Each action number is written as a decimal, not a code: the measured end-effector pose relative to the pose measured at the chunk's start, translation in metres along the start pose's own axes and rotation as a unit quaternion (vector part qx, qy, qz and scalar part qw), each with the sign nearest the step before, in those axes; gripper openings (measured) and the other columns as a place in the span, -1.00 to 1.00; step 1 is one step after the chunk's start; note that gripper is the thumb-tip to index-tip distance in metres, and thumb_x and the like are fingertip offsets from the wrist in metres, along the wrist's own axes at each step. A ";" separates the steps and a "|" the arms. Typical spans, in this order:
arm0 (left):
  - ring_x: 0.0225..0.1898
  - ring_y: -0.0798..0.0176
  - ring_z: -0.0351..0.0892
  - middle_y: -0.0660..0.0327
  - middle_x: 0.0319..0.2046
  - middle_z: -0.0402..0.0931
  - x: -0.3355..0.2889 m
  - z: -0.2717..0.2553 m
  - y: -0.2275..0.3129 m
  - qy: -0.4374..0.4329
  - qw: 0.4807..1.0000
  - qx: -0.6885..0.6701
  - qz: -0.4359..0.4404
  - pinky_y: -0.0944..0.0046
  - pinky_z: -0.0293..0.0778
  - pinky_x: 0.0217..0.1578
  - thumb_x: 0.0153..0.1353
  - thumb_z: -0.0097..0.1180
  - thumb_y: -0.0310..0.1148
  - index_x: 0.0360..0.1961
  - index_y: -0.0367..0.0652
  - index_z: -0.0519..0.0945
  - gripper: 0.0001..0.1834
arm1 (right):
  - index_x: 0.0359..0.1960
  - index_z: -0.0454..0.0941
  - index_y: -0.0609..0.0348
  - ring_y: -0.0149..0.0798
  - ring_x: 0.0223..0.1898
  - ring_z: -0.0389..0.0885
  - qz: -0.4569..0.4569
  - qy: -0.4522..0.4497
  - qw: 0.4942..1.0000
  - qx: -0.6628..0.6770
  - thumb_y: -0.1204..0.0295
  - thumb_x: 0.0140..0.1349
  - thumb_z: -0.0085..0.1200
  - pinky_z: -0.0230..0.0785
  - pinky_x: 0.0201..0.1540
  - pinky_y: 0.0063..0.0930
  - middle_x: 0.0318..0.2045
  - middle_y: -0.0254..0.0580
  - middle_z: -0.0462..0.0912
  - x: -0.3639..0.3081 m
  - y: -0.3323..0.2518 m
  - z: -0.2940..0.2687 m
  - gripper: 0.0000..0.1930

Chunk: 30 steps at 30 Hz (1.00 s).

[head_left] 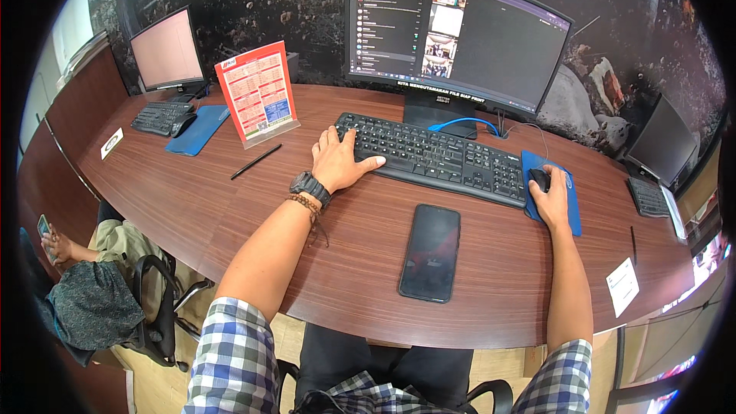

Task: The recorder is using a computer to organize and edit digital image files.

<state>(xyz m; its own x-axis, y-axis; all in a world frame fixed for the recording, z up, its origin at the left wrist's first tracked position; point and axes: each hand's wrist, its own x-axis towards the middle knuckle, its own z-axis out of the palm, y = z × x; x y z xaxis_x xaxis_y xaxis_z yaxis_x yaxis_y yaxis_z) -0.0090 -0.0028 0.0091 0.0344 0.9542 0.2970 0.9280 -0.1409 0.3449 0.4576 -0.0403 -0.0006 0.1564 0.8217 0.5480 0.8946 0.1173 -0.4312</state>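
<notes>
My left hand (337, 161) lies with fingers spread over the left end of a black keyboard (429, 155), its thumb near the front edge. A dark watch (310, 185) and a beaded bracelet circle that wrist. To the right, my right hand (550, 198) is wrapped over a black computer mouse (540, 178) on a blue mouse pad (571, 218). Behind the keyboard stands a monitor (456, 38) showing a dark chat-like window with a list and several small pictures. A black phone (430, 253) lies screen up in front of the keyboard.
A red-and-white sign (259, 96) stands on the wooden desk (345, 261), with a black pen (256, 161) before it. Left are a second monitor (166, 50) and keyboard (149, 117); right, another monitor (665, 142) and a white card (623, 287). A seated person (96, 303) holds a phone at far left.
</notes>
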 end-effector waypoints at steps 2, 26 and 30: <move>0.46 -0.36 0.02 -0.39 0.39 0.09 0.000 -0.001 0.001 -0.003 1.000 -0.003 0.000 -0.26 0.01 0.39 0.07 0.20 0.44 0.39 -0.30 0.33 0.13 | 0.14 0.44 0.22 0.13 0.14 0.48 0.002 -0.002 1.000 0.002 0.30 0.15 0.23 0.35 0.19 -0.13 0.09 0.08 0.48 0.000 0.000 0.000 -0.48; 0.45 -0.37 0.04 -0.41 0.38 0.11 -0.001 -0.001 0.001 0.007 1.000 -0.001 0.003 -0.28 0.03 0.38 0.07 0.21 0.43 0.38 -0.31 0.35 0.12 | -0.02 0.62 0.19 0.06 0.07 0.52 -0.044 -0.005 0.998 0.044 0.38 0.14 0.25 0.38 0.17 -0.19 -0.02 0.04 0.50 -0.002 -0.006 -0.005 -0.64; 0.44 -0.35 0.04 -0.38 0.39 0.10 0.003 0.003 -0.005 0.006 1.000 -0.002 0.000 -0.26 0.04 0.37 0.06 0.21 0.45 0.38 -0.29 0.35 0.12 | -0.03 0.62 0.20 0.06 0.07 0.52 -0.041 -0.001 0.998 0.046 0.38 0.14 0.25 0.38 0.17 -0.19 -0.02 0.03 0.50 -0.001 -0.007 -0.003 -0.65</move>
<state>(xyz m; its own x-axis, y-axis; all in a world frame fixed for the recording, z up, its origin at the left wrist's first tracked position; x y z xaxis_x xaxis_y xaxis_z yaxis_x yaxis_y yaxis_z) -0.0125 0.0012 0.0051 0.0310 0.9511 0.3073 0.9265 -0.1427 0.3482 0.4523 -0.0438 0.0039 0.0836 0.8090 0.5819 0.8624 0.2338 -0.4489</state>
